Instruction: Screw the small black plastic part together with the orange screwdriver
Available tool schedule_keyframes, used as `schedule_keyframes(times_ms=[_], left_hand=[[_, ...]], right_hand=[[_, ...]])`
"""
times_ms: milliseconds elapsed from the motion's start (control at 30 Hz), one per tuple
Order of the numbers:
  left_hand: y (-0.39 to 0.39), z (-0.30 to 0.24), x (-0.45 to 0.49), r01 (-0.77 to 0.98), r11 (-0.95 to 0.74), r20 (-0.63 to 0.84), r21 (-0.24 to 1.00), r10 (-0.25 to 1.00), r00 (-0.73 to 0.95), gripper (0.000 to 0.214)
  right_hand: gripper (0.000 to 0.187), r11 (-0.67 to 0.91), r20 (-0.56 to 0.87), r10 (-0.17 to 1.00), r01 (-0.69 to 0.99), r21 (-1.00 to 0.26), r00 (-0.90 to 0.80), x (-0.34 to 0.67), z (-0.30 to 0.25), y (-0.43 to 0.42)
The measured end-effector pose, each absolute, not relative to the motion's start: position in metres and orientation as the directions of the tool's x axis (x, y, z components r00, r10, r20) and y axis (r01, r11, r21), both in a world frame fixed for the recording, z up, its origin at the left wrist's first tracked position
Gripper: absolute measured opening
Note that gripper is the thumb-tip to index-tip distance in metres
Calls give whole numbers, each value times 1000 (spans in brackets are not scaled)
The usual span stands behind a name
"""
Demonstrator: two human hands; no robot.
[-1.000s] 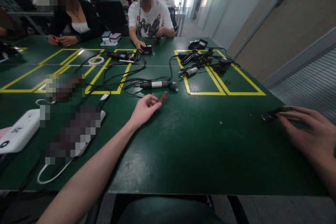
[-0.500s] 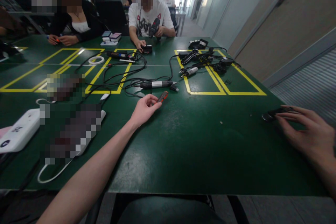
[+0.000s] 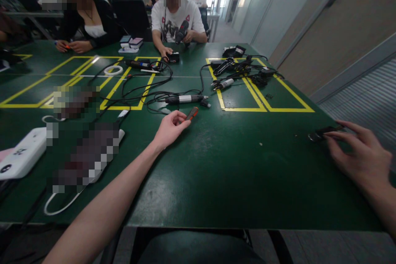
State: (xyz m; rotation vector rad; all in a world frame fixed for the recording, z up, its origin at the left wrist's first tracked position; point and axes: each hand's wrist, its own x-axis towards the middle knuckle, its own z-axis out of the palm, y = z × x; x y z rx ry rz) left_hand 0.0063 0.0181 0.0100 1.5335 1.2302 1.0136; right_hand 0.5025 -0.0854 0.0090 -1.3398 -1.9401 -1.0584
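Head cam: I've got L hand (image 3: 171, 128) pinching a small grey-orange item (image 3: 193, 112) mid green tbl (image 3: 232, 173), R hand (image 3: 369, 156) holding a black item (image 3: 317, 136) by fingertips, far right. Progress AFAICT: both in hand, well apart, neither let go; what's left doesn't show. Vs 1 s ago: R fingers slightly higher, L approx same.
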Motion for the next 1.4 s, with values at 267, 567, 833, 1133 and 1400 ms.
schedule_keyframes(times_ms=[267, 567, 833, 1133, 1400], left_hand=[[18, 13, 7, 252, -94, 50, 963, 983, 174, 25], [16, 14, 7, 255, -85, 42, 963, 984, 171, 26], [16, 14, 8, 255, -84, 42, 963, 985, 165, 24], [17, 13, 7, 259, -95, 52, 961, 985, 167, 25], [17, 13, 7, 251, -94, 54, 963, 985, 164, 26]], right_hand=[[17, 196, 779, 500, 926, 322, -377, 507, 7, -87], [28, 252, 786, 543, 951, 182, -294, 513, 1, -88], [13, 80, 713, 697, 982, -173, 69, 512, -2, -92], [23, 108, 820, 553, 962, -249, 150, 505, 3, -90], [69, -114, 504, 524, 643, -757, 687, 486, 12, -71]])
